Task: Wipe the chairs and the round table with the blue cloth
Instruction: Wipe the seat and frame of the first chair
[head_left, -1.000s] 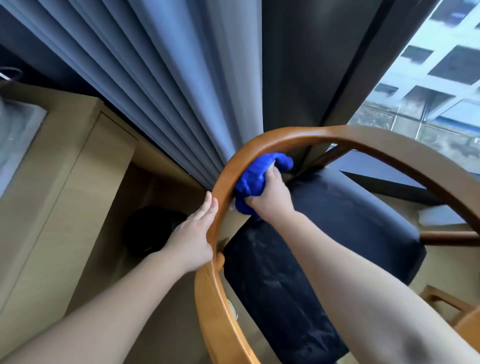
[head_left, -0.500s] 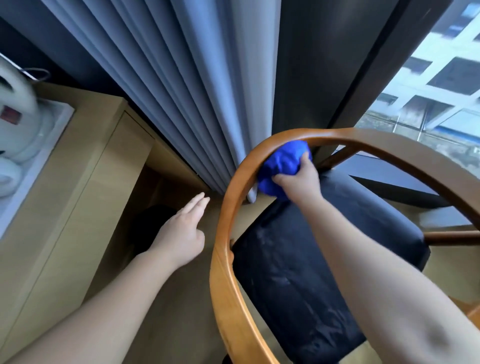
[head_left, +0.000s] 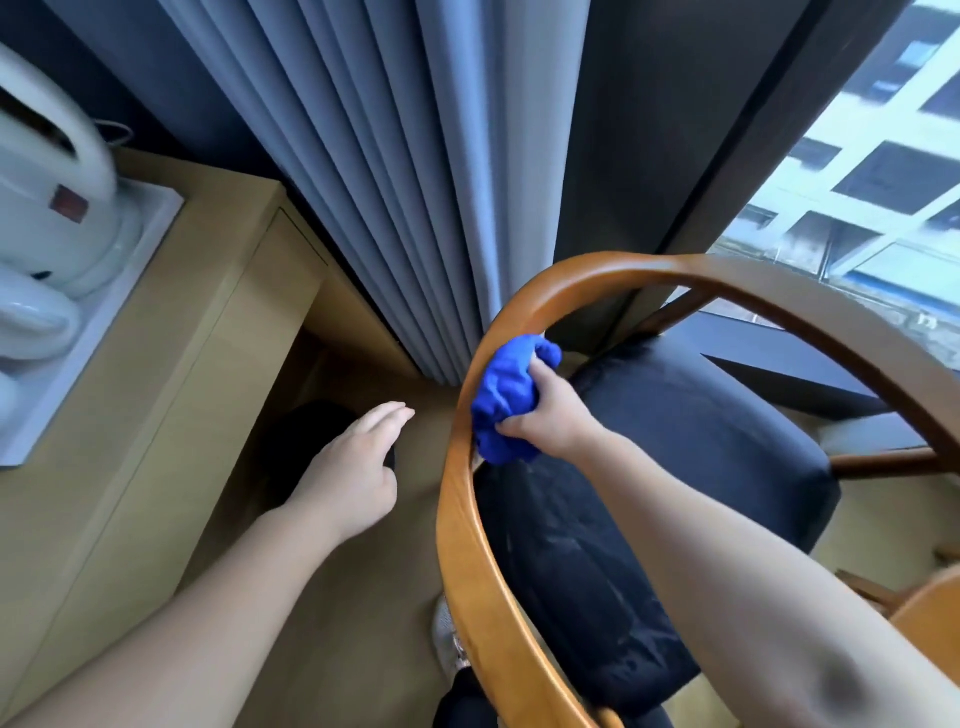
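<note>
The bunched blue cloth (head_left: 506, 397), gripped in the right hand (head_left: 548, 415), has been drawn back down the chair's curved wooden rail (head_left: 457, 519), from which the left hand (head_left: 353, 467) has been lifted, fingers straight and empty; chair-wiping is judged still under way.

A tan floor (head_left: 358, 613) carries the wooden chair (head_left: 460, 545) with its black seat. To the left stands a pale wood cabinet (head_left: 171, 364). On its top sits 1 white tray (head_left: 78, 348), and on the tray 1 white kettle (head_left: 57, 208), blurred, with other white vessels beside it. A dark round thing (head_left: 291, 457) sits on the floor in the cabinet's recess.
</note>
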